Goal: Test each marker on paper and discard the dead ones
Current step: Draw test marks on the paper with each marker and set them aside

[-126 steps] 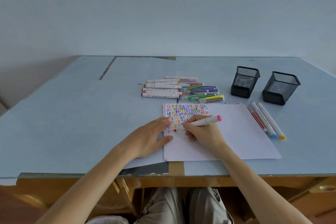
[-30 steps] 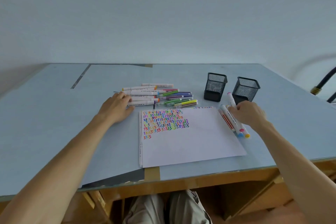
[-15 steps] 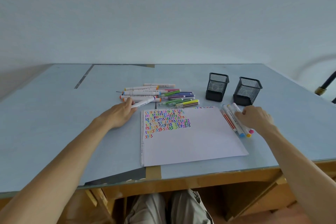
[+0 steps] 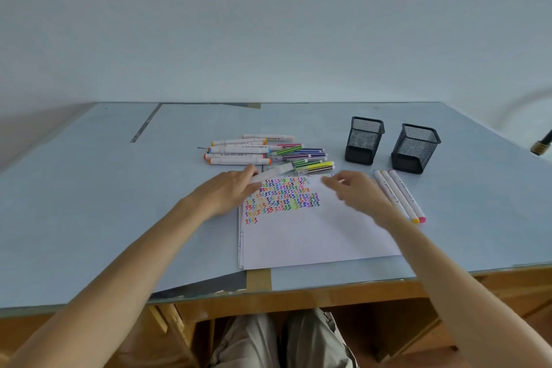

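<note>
Left hand (image 4: 230, 191) grips a white marker (image 4: 273, 173) at the paper's (image 4: 313, 236) far-left corner, tip angled twd the squiggles, prob ready to uncap. Right hand (image 4: 357, 191) hovers blurred over the far edge, holding nothing; fingers look loose. Untested pile (image 4: 239, 152) sits beyond the paper; three markers (image 4: 400, 194) lie by its right edge, likely sorted.
</note>
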